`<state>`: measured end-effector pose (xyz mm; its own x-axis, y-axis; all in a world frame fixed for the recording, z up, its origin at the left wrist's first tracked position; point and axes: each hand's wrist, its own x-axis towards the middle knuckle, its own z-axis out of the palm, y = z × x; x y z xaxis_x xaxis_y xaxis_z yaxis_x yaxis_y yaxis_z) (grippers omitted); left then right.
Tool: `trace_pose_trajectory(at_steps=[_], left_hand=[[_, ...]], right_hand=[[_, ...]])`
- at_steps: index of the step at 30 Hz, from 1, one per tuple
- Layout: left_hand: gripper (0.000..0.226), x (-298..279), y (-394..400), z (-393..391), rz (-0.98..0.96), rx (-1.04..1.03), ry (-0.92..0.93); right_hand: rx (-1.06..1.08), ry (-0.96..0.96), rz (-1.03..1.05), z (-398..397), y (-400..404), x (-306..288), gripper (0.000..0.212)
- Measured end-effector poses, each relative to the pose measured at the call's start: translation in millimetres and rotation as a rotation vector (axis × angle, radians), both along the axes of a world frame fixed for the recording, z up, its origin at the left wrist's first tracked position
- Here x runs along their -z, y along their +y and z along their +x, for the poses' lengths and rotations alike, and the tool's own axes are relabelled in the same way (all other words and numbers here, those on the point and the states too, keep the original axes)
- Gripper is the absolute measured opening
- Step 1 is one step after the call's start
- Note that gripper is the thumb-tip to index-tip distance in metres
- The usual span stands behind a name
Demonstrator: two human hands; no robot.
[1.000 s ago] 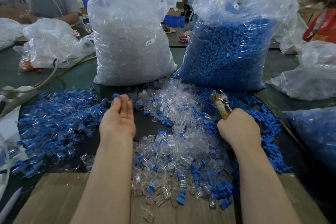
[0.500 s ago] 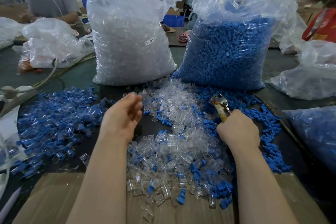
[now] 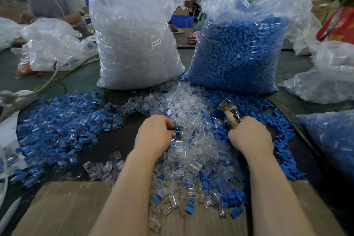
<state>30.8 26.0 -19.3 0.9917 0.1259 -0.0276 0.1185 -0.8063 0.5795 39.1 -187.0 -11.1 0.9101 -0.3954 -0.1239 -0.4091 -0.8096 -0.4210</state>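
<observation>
Now the left hand [image 3: 153,136] has come over to the middle pile [image 3: 191,113], fingers curled on a blue bit [image 3: 174,132]. Right hand [image 3: 249,138] grips pliers [image 3: 229,114]. A new part seems picked.

Dark table [image 3: 118,140]: clear-part heap [image 3: 191,119], blue-part heap [image 3: 283,132], clear-part bag [image 3: 136,48], blue-part bag [image 3: 237,53], cardboard [image 3: 63,207].

One wide-angle camera sat on the person's head and looked forward and down along both forearms. The table [image 3: 115,140] lay close beneath it. The left hand [image 3: 153,136], the right hand [image 3: 249,138] and its pliers [image 3: 229,115] fell near mid-frame, with the clear bag [image 3: 134,44] and the blue bag [image 3: 235,53] just beyond.
</observation>
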Motion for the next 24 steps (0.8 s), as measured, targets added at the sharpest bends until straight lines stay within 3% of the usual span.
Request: trace_pose_trajectory(at_steps=[3,9,13,22,24], left_hand=[[0.010,0.3,1.1,-0.3,-0.023,0.027,0.008],[0.015,-8.1,-3.3,0.4,-0.285,0.063,0.028],[0.020,-8.1,-9.2,-3.1,-0.225,0.129,0.068],[0.010,-10.6,-10.5,-2.4,-0.340,0.095,0.000],[0.010,-11.2,-10.6,-1.6,-0.433,0.064,-0.026]], right_hand=[[0.011,-0.025,0.003,-1.0,1.4,-0.3,0.015],[0.056,-0.164,-0.004,-0.6,1.3,-0.4,0.017],[0.034,-0.280,0.061,2.5,0.7,0.4,0.022],[-0.105,-0.453,0.541,5.0,6.5,-3.4,0.003],[-0.137,-0.462,0.594,4.3,7.8,-4.1,0.010]])
